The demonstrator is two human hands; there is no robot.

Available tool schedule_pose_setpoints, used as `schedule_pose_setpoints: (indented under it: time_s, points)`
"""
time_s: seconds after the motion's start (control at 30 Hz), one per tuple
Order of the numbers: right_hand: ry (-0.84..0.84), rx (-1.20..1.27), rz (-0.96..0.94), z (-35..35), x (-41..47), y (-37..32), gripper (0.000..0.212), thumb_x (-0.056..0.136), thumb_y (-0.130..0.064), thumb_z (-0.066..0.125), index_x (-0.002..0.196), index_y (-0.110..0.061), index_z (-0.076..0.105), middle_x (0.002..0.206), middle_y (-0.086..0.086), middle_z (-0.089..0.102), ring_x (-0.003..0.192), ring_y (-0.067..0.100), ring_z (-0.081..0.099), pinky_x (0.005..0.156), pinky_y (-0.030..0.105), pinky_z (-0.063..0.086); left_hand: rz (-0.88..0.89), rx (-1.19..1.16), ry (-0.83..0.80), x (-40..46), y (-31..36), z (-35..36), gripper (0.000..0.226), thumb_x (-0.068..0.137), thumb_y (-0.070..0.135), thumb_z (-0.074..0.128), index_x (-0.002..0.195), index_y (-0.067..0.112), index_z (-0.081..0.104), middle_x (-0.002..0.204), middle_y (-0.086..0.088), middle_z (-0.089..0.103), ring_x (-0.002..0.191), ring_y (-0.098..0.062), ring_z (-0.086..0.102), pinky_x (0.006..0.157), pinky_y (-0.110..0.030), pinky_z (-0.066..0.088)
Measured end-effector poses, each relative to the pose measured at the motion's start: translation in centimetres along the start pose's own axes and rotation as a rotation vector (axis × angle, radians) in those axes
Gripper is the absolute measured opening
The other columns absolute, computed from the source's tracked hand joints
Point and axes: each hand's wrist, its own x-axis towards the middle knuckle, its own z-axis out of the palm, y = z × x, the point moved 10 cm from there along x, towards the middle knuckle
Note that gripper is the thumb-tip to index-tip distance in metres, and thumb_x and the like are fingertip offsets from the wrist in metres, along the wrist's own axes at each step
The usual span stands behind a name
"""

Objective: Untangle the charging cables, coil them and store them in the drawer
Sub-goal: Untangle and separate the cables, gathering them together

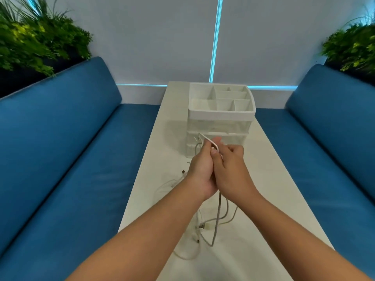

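1. The left hand and right hand are pinching a white cable together, just near of the drawer organizer.
2. The remaining cables are lying tangled on the near table.
3. The drawers are looking closed; untangling seems barely begun, with coiling and storing left.

Lounge booth, blue benches, white table, planters
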Motion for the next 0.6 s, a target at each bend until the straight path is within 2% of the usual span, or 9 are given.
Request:
schedule_pose_setpoints:
  time_s: [0.1, 0.17, 0.23, 0.3, 0.37, 0.43, 0.53, 0.57, 0.6]
  points:
    - [-0.085, -0.049, -0.019, -0.3, 1.0, -0.3, 0.025, 0.103, -0.021, 0.04, 0.11, -0.015, 0.064, 0.102, 0.003, 0.056, 0.079, 0.012, 0.055, 0.061, 0.013, 0.038, 0.013, -0.025, -0.007, 0.2, 0.6, 0.2, 0.028, 0.101, 0.037, 0.051, 0.12, 0.026, 0.067, 0.116, 0.0, 0.071, 0.105, -0.018, 0.067, 0.082, -0.031, 0.053]
    - [-0.193, -0.037, 0.004, -0.1, 1.8, -0.1, 0.021, 0.101, -0.02, 0.045, 0.104, -0.013, 0.065, 0.096, 0.004, 0.065, 0.087, 0.019, 0.061, 0.07, 0.021, 0.047, 0.017, 0.002, -0.027, 0.7, 0.7, 0.1, 0.023, 0.101, 0.033, 0.052, 0.112, 0.021, 0.069, 0.108, -0.003, 0.071, 0.106, -0.019, 0.065, 0.091, -0.03, 0.051]
    - [-0.334, -0.055, 0.02, 0.4, 2.5, 0.3, 0.021, 0.099, -0.021, 0.047, 0.105, -0.011, 0.064, 0.096, 0.007, 0.067, 0.087, 0.02, 0.062, 0.079, 0.035, 0.049, 0.038, 0.056, -0.045, 1.3, 1.0, 0.1, 0.021, 0.1, 0.029, 0.053, 0.097, 0.018, 0.07, 0.093, -0.003, 0.068, 0.094, -0.019, 0.063, 0.083, -0.028, 0.051]
    - [-0.46, -0.031, 0.024, 0.6, 2.7, 0.1, 0.02, 0.1, -0.021, 0.046, 0.109, -0.01, 0.06, 0.094, 0.009, 0.064, 0.082, 0.017, 0.057, 0.078, 0.034, 0.047, 0.066, 0.105, -0.077, 1.3, 1.6, 0.7, 0.026, 0.1, 0.027, 0.052, 0.084, 0.015, 0.068, 0.079, -0.002, 0.066, 0.071, -0.014, 0.064, 0.062, -0.023, 0.051]
    - [-0.556, 0.015, 0.042, 0.8, 2.7, -0.1, 0.022, 0.1, -0.023, 0.046, 0.115, -0.01, 0.056, 0.097, 0.01, 0.062, 0.083, 0.014, 0.054, 0.081, 0.032, 0.046, 0.089, 0.147, -0.094, 1.2, 2.3, 1.2, 0.026, 0.101, 0.026, 0.051, 0.086, 0.013, 0.067, 0.066, 0.0, 0.064, 0.051, -0.011, 0.06, 0.045, -0.019, 0.045]
    - [-0.588, -0.023, 0.022, 0.7, 3.2, -0.4, 0.023, 0.1, -0.024, 0.047, 0.118, -0.01, 0.053, 0.096, 0.008, 0.06, 0.082, 0.013, 0.053, 0.082, 0.033, 0.047, 0.099, 0.165, -0.121, 1.2, 3.0, 1.7, 0.022, 0.101, 0.024, 0.049, 0.092, 0.014, 0.066, 0.069, 0.0, 0.061, 0.052, -0.011, 0.057, 0.046, -0.02, 0.045]
    - [-0.54, -0.036, -0.019, 0.3, 4.1, -0.9, 0.024, 0.096, -0.018, 0.049, 0.116, -0.003, 0.049, 0.092, 0.013, 0.057, 0.08, 0.019, 0.053, 0.083, 0.048, 0.051, 0.111, 0.172, -0.176, 1.1, 4.1, 2.5, 0.029, 0.1, 0.025, 0.038, 0.092, 0.014, 0.064, 0.081, -0.003, 0.059, 0.066, -0.016, 0.053, 0.061, -0.027, 0.042]
    - [-0.535, 0.029, -0.028, 0.2, 4.2, -1.3, 0.022, 0.097, -0.014, 0.047, 0.115, -0.001, 0.048, 0.086, 0.011, 0.055, 0.075, 0.018, 0.052, 0.077, 0.047, 0.053, 0.132, 0.193, -0.179, 1.2, 4.6, 2.6, 0.033, 0.099, 0.025, 0.033, 0.095, 0.012, 0.063, 0.084, -0.006, 0.059, 0.067, -0.019, 0.05, 0.061, -0.031, 0.039]
    - [-0.543, 0.114, -0.04, 0.1, 4.2, -1.7, 0.018, 0.098, -0.01, 0.045, 0.113, -0.001, 0.048, 0.08, 0.008, 0.051, 0.069, 0.016, 0.051, 0.068, 0.04, 0.053, 0.159, 0.212, -0.181, 1.0, 5.2, 2.7, 0.036, 0.099, 0.025, 0.03, 0.1, 0.011, 0.063, 0.088, -0.009, 0.059, 0.066, -0.021, 0.049, 0.06, -0.033, 0.037]
